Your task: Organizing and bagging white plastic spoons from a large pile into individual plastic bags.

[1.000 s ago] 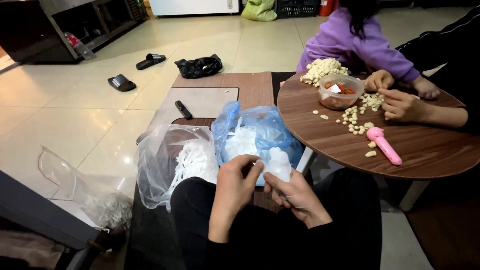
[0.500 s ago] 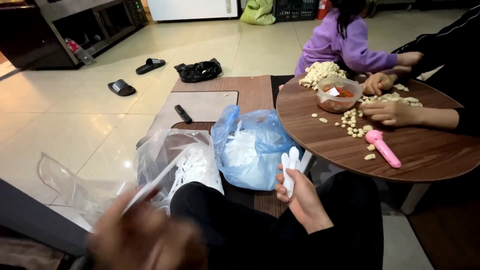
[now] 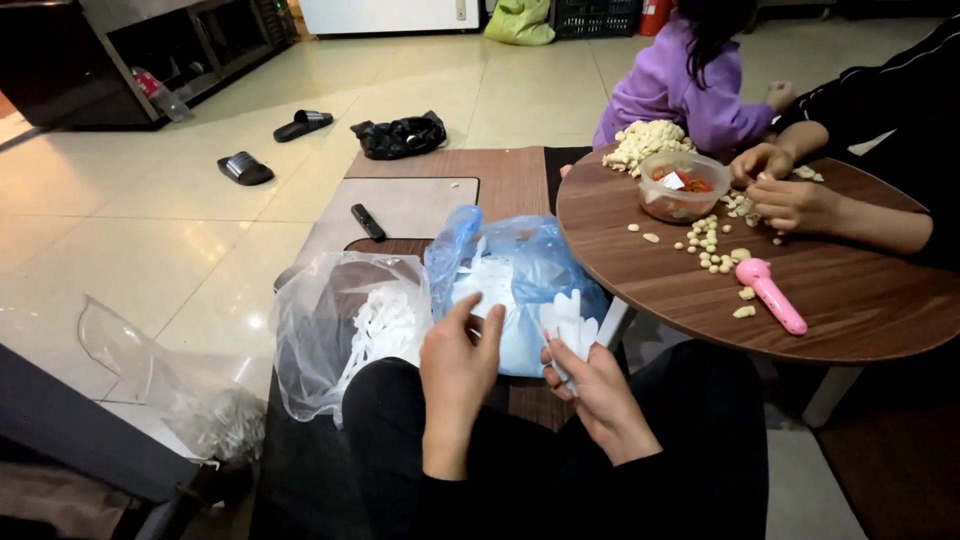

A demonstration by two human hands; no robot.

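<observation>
My right hand (image 3: 598,388) holds a small bunch of white plastic spoons (image 3: 568,320), fanned upward over my lap. My left hand (image 3: 458,365) is raised beside it with fingers apart, its fingertips at the edge of the blue plastic bag (image 3: 520,270) of white items. A clear plastic bag (image 3: 340,325) holding more white spoons lies just left of the blue one. Both bags rest on the floor mat in front of my knees.
A round wooden table (image 3: 850,290) stands at the right with a pink toy (image 3: 775,295), a bowl (image 3: 682,187) and several peeled garlic cloves (image 3: 712,243). Two other people work there. Another clear bag (image 3: 170,385), slippers (image 3: 245,167) and a black remote (image 3: 367,221) lie on the floor.
My left hand swung out low to the left, then came back up next to my right hand. My right hand kept the spoons throughout.
</observation>
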